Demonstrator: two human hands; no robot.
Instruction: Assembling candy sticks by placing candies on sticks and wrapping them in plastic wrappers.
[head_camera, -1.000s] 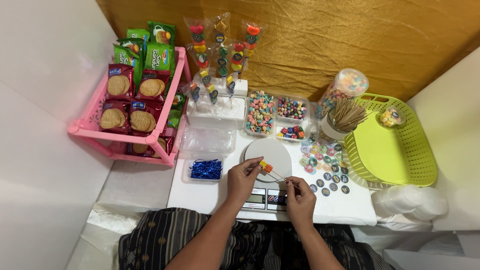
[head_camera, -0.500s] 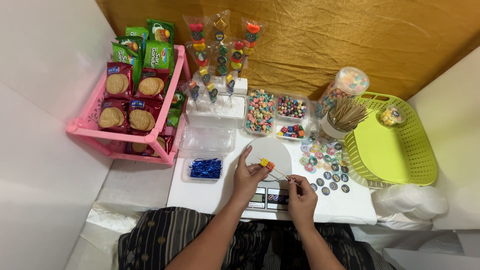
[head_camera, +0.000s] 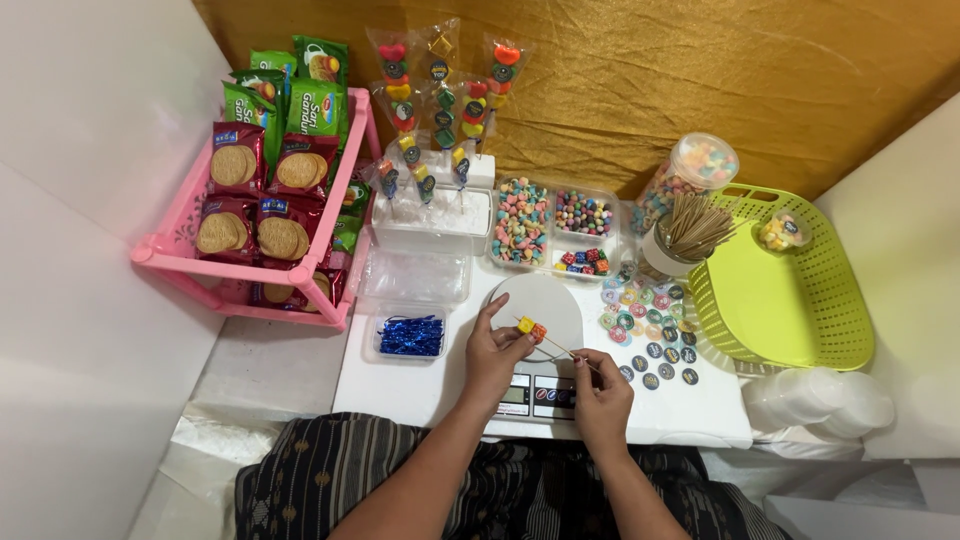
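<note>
A thin wooden skewer (head_camera: 558, 346) runs slantwise between the two hands above the round white plate of a kitchen scale (head_camera: 540, 345), its upper end by the left hand (head_camera: 495, 352) and its lower end in the right hand (head_camera: 602, 392). Two small candy cubes (head_camera: 532, 329), one yellow and one orange, sit threaded side by side near the skewer's upper tip, touching each other. The left hand's fingers (head_camera: 497, 310) are partly spread, the thumb and forefinger closed lightly at the cubes while the other fingers lift clear above the plate. The right hand's fingers are curled tight, pinching the skewer's lower end between thumb and forefinger just over the scale's display. The skewer is pale, slender and straight, bare along most of its length. On the white desk (head_camera: 400, 385) just left of the left hand stands a clear tub of blue twist ties (head_camera: 411, 336); to the right lie round stickers (head_camera: 645, 335), and beyond the scale are trays of coloured candies (head_camera: 552, 225), a cup of skewers (head_camera: 685, 232) and a green basket (head_camera: 790, 290).
</note>
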